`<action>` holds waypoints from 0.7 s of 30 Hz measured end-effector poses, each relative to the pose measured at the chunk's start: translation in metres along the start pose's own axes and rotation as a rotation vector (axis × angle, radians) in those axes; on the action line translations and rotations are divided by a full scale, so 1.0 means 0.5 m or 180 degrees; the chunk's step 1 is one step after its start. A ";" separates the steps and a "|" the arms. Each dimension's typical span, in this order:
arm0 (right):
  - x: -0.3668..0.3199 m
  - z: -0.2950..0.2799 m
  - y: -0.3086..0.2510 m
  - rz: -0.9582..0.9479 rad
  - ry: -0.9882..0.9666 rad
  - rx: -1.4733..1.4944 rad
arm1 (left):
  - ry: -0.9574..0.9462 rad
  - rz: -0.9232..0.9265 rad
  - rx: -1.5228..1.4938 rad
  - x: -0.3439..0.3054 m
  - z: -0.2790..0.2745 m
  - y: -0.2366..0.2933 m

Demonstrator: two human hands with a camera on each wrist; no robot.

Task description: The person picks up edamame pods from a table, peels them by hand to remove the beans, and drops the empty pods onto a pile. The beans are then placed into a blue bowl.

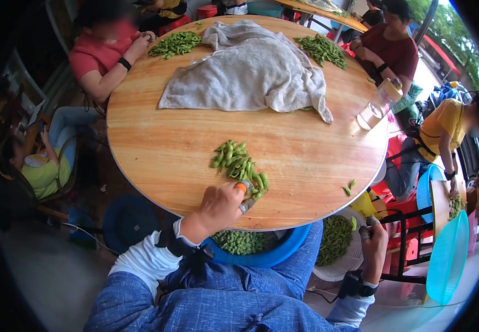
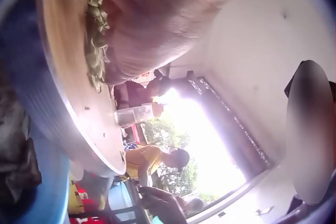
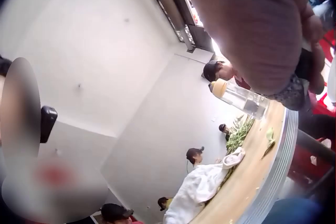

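My left hand is touching pods on the table, my right hand hovering beside it; I can't tell either grip.

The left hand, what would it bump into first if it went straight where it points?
Probably the green pods, right in front of the left hand; whether they already touch is hard to tell.

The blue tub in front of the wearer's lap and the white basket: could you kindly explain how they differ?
The blue tub holds small green beans; the white basket holds whole green pods. The tub's wall looks solid; the basket's looks perforated. Both contain green produce.
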State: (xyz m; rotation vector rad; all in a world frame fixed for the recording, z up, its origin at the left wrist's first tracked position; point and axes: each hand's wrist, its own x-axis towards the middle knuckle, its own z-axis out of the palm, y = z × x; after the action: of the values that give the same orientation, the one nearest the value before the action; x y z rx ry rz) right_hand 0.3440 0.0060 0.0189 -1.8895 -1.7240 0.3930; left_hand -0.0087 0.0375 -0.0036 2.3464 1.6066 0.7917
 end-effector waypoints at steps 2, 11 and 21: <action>-0.006 0.005 0.005 -0.0060 0.0096 0.0389 | -0.0289 0.0030 0.0421 0.017 0.015 -0.016; -0.017 0.167 -0.225 -0.0039 -0.1667 0.3008 | -0.0239 -0.0510 -0.0863 0.014 -0.014 -0.006; 0.001 0.219 -0.288 0.0310 -0.2112 0.4024 | -0.0203 -0.0443 -0.1893 -0.019 -0.038 0.041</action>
State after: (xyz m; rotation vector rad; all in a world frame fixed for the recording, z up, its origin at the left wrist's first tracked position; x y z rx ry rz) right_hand 0.1649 0.0320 0.0128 -0.8954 -1.1341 1.7800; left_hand -0.0047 0.0181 0.0181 1.8014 1.2638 0.9856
